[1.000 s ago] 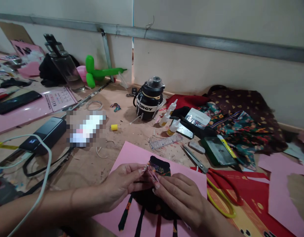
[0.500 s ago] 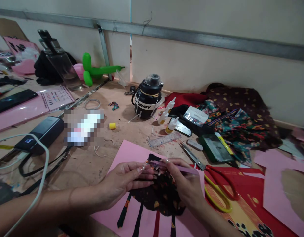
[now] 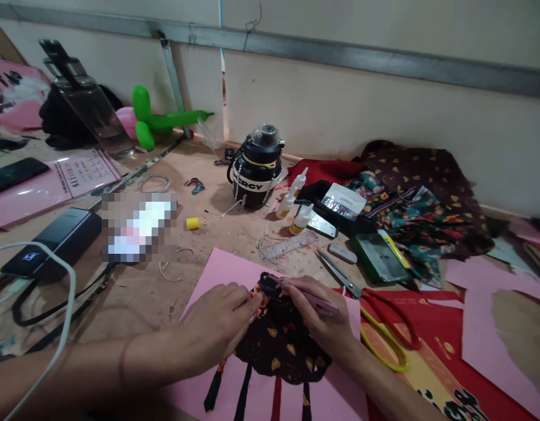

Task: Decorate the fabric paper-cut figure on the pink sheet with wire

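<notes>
A pink sheet of paper (image 3: 208, 275) lies in front of me with a dark brown, leaf-patterned cloth piece (image 3: 274, 351) on it. Narrow cloth strips, one of them a red strip (image 3: 276, 397), stick out below the cloth. My left hand (image 3: 224, 321) is palm down at the cloth's upper left, fingers curled against its orange-flowered edge; the thumb is hidden. My right hand (image 3: 320, 310) grips a slim purple tool (image 3: 320, 303), possibly tweezers, its tip at a small black cloth part (image 3: 270, 283) on top.
Right of the paper lie scissors (image 3: 386, 333) with red and yellow handles, on a red printed bag (image 3: 432, 339). Behind are a clear ruler (image 3: 291, 245), white glue bottles (image 3: 300, 219), a black jug (image 3: 256, 175) and heaped fabric (image 3: 419, 216). A power bank (image 3: 55, 242) with cables sits left.
My left hand has turned from an open, sideways pose to palm down, fingers on the cloth's left edge. The purple tool's tip stays near the top of the cloth. The view has shifted slightly.
</notes>
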{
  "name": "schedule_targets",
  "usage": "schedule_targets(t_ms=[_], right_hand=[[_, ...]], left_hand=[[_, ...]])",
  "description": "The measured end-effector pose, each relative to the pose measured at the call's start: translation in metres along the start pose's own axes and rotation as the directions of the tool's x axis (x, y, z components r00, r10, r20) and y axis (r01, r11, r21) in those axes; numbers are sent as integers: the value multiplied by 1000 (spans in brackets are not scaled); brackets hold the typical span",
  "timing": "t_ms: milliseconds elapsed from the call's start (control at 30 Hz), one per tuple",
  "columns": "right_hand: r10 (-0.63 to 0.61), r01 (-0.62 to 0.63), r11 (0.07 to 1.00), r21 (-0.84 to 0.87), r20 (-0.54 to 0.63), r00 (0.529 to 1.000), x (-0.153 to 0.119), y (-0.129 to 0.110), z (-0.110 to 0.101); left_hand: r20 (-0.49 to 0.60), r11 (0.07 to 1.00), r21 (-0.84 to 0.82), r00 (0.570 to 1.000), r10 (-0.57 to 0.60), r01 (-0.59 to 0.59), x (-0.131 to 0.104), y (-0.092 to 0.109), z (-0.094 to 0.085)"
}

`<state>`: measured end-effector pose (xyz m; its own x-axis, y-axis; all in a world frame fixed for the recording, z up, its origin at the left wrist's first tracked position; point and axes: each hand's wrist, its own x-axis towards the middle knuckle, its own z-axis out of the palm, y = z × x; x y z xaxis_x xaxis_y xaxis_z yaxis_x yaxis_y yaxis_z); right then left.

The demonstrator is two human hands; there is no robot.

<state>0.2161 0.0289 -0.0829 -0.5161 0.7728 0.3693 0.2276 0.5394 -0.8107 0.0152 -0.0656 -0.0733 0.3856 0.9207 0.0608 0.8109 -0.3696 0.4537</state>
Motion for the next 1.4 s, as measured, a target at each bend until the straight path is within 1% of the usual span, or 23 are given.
schedule_targets(t_ms=[33,100,167,233,433,633,833,967,1033,1100,1200,1267,1400], right_hand=[[-55,55,998,-32,18,998,1,1,1],[-110,113,991,-66,36,993,3,3,4],[-130,133,988,-78,39,991,5,3,6],[-141,143,987,-75,34,989,6,3,6],[-159,160,984,-73,23,987,6,6,7],[-193,197,976,-96,46,980,5,8,8],[-267,274,957,-90,82,960,4,9,8],[-280,289,954,-80,106,954,4,10,6],[-281,290,954,-73,113,953,4,11,5],[-274,283,957,-68,115,955,4,11,5],[-254,262,963,-65,119,960,5,10,5],[-243,251,967,-54,114,963,5,10,5],[-246,252,967,-45,103,964,4,11,5]], left_hand=[[6,996,87,1000,17,-18,2,-1,1],[14,978,206,999,40,-42,7,-3,2],[23,959,278,999,48,-53,11,-5,3],[31,947,317,998,50,-57,14,-7,4],[17,942,333,999,46,-49,18,-14,7],[39,937,342,998,59,-69,20,-15,9],[20,943,326,998,61,-64,22,-16,6],[45,969,244,999,23,-34,24,-17,-1],[42,989,145,999,-32,26,28,-21,-5],[-8,994,9,994,-109,109,34,-26,-10],[-74,967,-173,977,-201,186,45,-35,-14],[-66,949,-243,973,-221,199,52,-38,-15],[-26,923,-324,973,-229,208,61,-41,-14]])
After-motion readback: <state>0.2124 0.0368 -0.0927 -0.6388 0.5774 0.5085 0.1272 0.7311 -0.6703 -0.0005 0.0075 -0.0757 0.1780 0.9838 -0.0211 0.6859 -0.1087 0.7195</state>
